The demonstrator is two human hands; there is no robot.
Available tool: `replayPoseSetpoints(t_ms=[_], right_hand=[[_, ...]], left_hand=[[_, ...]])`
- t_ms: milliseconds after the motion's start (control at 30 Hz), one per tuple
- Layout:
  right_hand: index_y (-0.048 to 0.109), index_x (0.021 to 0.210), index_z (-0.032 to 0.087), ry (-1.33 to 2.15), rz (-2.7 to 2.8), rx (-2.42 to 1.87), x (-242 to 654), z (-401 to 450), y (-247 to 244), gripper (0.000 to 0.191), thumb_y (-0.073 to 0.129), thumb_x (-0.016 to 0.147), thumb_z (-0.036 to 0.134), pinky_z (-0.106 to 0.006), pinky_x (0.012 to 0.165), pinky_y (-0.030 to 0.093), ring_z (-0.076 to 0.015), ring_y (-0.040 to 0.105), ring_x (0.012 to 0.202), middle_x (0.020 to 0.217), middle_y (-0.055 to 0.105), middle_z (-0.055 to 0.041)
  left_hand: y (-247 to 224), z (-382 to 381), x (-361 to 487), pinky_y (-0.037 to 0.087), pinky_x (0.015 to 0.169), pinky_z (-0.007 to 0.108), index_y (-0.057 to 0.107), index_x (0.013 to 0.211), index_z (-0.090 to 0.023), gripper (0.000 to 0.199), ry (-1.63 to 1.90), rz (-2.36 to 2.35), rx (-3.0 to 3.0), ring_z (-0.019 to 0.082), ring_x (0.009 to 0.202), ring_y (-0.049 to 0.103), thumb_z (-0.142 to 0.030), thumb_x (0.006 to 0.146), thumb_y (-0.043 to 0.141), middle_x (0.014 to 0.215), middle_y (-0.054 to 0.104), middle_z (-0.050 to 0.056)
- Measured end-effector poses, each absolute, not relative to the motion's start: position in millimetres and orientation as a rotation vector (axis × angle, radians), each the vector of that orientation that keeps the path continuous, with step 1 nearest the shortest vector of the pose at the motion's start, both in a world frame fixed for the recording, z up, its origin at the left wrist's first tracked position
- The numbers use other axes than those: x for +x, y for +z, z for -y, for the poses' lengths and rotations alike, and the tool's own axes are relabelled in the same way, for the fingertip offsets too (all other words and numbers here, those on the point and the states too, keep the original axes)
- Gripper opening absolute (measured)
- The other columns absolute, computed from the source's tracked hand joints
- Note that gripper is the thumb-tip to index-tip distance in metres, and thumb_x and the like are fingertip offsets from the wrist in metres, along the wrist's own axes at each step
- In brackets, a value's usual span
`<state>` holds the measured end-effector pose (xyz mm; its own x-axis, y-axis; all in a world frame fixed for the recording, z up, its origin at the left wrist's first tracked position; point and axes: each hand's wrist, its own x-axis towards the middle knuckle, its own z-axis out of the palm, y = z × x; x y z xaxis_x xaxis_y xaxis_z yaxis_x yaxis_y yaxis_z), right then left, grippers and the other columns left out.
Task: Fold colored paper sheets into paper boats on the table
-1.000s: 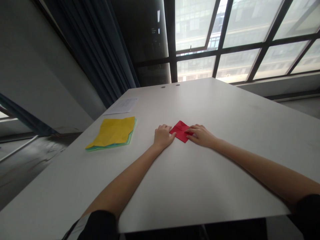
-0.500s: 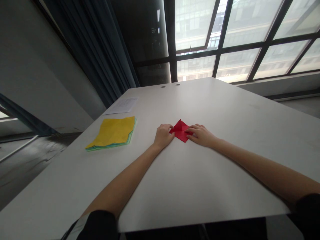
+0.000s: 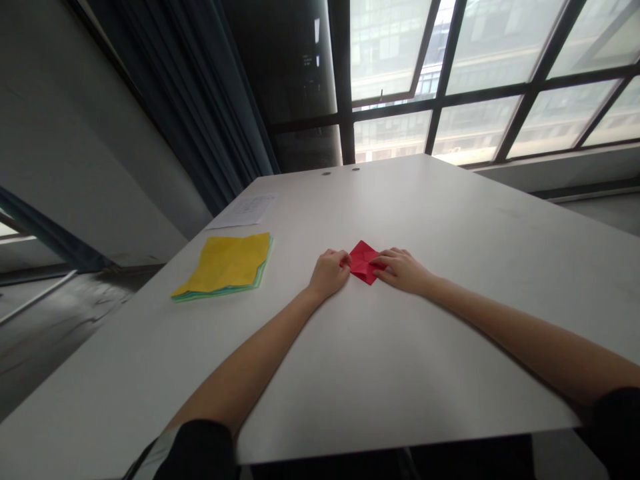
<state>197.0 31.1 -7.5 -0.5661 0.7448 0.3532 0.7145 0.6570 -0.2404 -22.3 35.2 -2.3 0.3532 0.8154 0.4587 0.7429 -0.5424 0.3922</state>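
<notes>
A small folded sheet of red paper (image 3: 363, 256) lies on the white table, its outline roughly a diamond with creases across it. At its left corner, my left hand (image 3: 331, 270) is closed with thumb and fingers pinching the edge. My right hand (image 3: 401, 269) grips the right corner, fingers on top and thumb at the near side. Both hands cover the side corners of the paper, so those parts are hidden.
To the left lies a stack of coloured paper (image 3: 230, 263), yellow on top with green and blue sheets beneath. Behind it is a printed white sheet (image 3: 243, 211). The white table (image 3: 380, 373) stretches back toward windows (image 3: 393, 133) and a dark blue curtain (image 3: 200, 87).
The flap that stood up at the back of the red paper now lies flatter. My left fingers have curled in slightly; my right hand has hardly moved.
</notes>
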Motion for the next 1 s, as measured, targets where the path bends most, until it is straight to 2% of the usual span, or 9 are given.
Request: replayPoseSetpoints(t_ms=[100, 233, 400, 600, 767, 1000], right_hand=[[0.062, 0.106, 0.022, 0.100, 2.457, -1.126, 196.8, -30.5, -7.1, 0.030, 0.045, 0.085, 0.037, -0.038, 0.086, 0.038, -0.0223, 0.055, 0.096, 0.103, 0.063, -0.0083], [0.062, 0.107, 0.022, 0.094, 2.458, -1.093, 196.4, -29.4, -6.0, 0.030, 0.046, 0.085, 0.035, -0.039, 0.085, 0.038, -0.0228, 0.054, 0.095, 0.102, 0.064, -0.0089], [0.063, 0.106, 0.024, 0.120, 2.510, -0.899, 198.5, -31.8, -9.1, 0.029, 0.044, 0.085, 0.022, -0.037, 0.084, 0.039, -0.0203, 0.054, 0.093, 0.102, 0.063, -0.0077], [0.067, 0.098, 0.024, 0.168, 2.544, -0.710, 199.9, -32.2, -6.9, 0.033, 0.044, 0.080, 0.010, -0.035, 0.085, 0.039, -0.0187, 0.055, 0.094, 0.099, 0.065, -0.0059], [0.067, 0.097, 0.023, 0.237, 2.566, -0.671, 198.9, -29.7, -2.4, 0.035, 0.043, 0.076, 0.009, -0.033, 0.086, 0.041, -0.0173, 0.058, 0.090, 0.097, 0.066, -0.0053], [0.066, 0.098, 0.022, 0.243, 2.541, -0.758, 200.2, -30.0, -5.1, 0.040, 0.043, 0.070, 0.007, -0.034, 0.088, 0.042, -0.0188, 0.058, 0.095, 0.102, 0.065, -0.0046]], left_hand=[[-1.1, -34.1, -21.9, 0.044, 0.080, 0.032, 0.063, 0.081, -0.019, 0.013, 0.850, -1.395, 2.570, 0.019, 0.084, 0.055, -0.021, 0.075, 0.052, 0.081, 0.065, 0.004], [1.2, -31.1, -21.1, 0.044, 0.080, 0.033, 0.065, 0.092, -0.020, 0.023, 0.715, -1.401, 2.668, 0.019, 0.086, 0.056, -0.033, 0.077, 0.054, 0.091, 0.064, 0.006], [0.8, -28.6, -19.9, 0.044, 0.080, 0.032, 0.066, 0.095, -0.021, 0.030, 0.655, -1.447, 2.705, 0.020, 0.090, 0.055, -0.042, 0.078, 0.053, 0.094, 0.062, 0.006], [-0.4, -27.3, -17.4, 0.042, 0.079, 0.033, 0.064, 0.095, -0.020, 0.028, 0.616, -1.598, 2.730, 0.020, 0.089, 0.054, -0.039, 0.080, 0.049, 0.093, 0.061, 0.007], [-2.2, -30.1, -18.4, 0.041, 0.078, 0.036, 0.065, 0.090, -0.017, 0.029, 0.686, -1.845, 2.557, 0.024, 0.090, 0.053, -0.039, 0.081, 0.047, 0.092, 0.061, 0.010], [-0.6, -32.6, -15.9, 0.042, 0.079, 0.037, 0.066, 0.078, -0.019, 0.020, 0.799, -1.823, 2.305, 0.024, 0.087, 0.054, -0.033, 0.078, 0.051, 0.087, 0.064, 0.008]])
